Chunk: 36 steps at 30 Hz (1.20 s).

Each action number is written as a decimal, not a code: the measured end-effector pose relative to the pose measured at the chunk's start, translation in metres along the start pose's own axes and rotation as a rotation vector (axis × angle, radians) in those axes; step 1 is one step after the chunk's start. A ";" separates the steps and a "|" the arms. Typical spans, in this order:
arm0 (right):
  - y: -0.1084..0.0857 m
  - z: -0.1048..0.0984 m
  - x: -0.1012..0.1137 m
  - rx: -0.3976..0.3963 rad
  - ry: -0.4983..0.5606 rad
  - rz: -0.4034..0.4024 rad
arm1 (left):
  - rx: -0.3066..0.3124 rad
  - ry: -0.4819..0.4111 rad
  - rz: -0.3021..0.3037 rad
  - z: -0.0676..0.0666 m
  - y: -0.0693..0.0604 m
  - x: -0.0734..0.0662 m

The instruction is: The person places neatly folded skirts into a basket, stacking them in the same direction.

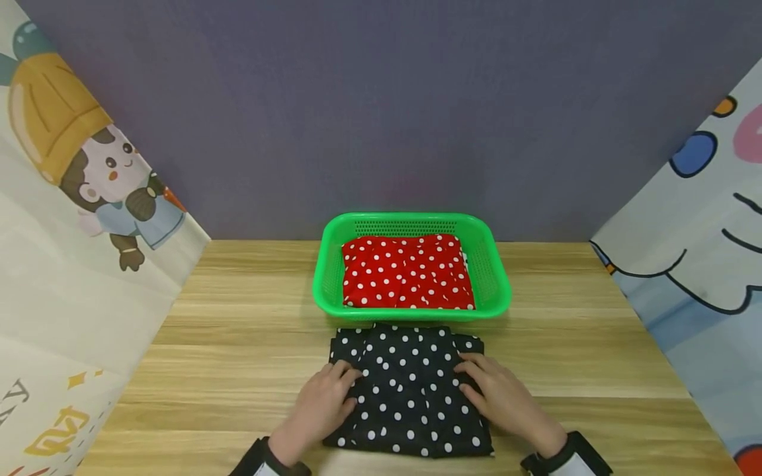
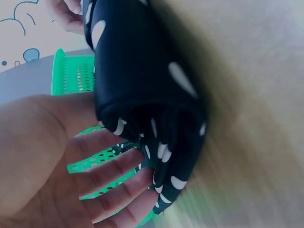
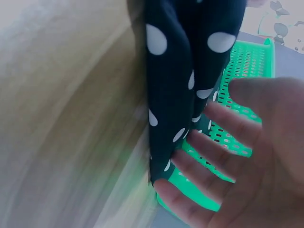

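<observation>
A black cloth with white dots (image 1: 411, 396), folded into a rough rectangle, lies on the table in the head view. On its left side rests my left hand (image 1: 321, 400), and on its right side my right hand (image 1: 506, 396). The left wrist view shows the left hand's fingers (image 2: 118, 199) extended and spread against the layered, open fold of the cloth (image 2: 142, 71). Over in the right wrist view, spread fingers (image 3: 204, 175) touch the side of the cloth (image 3: 171, 95) with their tips. Neither hand pinches the fabric.
Just behind the black cloth stands a green perforated plastic basket (image 1: 502, 291). Inside it lies a folded red cloth with white dots (image 1: 407, 274). The wooden table (image 1: 238, 330) meets a grey back panel (image 1: 381, 119), with cartoon-printed sheets (image 1: 59, 277) at both sides.
</observation>
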State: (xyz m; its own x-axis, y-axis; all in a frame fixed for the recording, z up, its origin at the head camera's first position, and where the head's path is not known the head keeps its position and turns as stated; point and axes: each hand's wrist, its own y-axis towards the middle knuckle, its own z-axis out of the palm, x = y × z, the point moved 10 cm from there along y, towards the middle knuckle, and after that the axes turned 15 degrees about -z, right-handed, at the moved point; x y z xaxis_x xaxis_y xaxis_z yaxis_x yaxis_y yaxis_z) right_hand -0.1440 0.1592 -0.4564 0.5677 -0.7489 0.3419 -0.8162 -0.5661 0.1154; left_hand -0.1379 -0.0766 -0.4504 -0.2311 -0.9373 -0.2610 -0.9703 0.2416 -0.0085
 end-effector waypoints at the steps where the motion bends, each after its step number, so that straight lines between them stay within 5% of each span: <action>1: 0.001 -0.002 0.000 -0.014 -0.006 0.002 | -0.012 -0.010 -0.008 -0.002 0.001 0.001; 9: 0.006 -0.015 -0.008 -0.094 -0.065 0.075 | -0.063 -0.043 -0.151 -0.015 0.018 0.017; 20: 0.009 -0.011 -0.027 -0.053 -0.042 0.244 | 0.003 -0.065 -0.324 -0.009 0.034 0.033; 27: 0.005 0.000 -0.034 0.055 0.008 0.356 | 0.061 -0.092 -0.425 -0.002 0.034 0.040; 36: 0.006 0.007 -0.035 0.035 0.081 0.381 | 0.076 -0.089 -0.435 0.005 0.037 0.036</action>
State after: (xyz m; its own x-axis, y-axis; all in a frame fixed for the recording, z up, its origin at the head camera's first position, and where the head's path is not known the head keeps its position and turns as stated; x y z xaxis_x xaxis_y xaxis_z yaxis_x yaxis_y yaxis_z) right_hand -0.1679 0.1798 -0.4740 0.2133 -0.8789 0.4266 -0.9620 -0.2651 -0.0651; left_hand -0.1818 -0.1002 -0.4646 0.2072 -0.9314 -0.2994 -0.9671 -0.1489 -0.2061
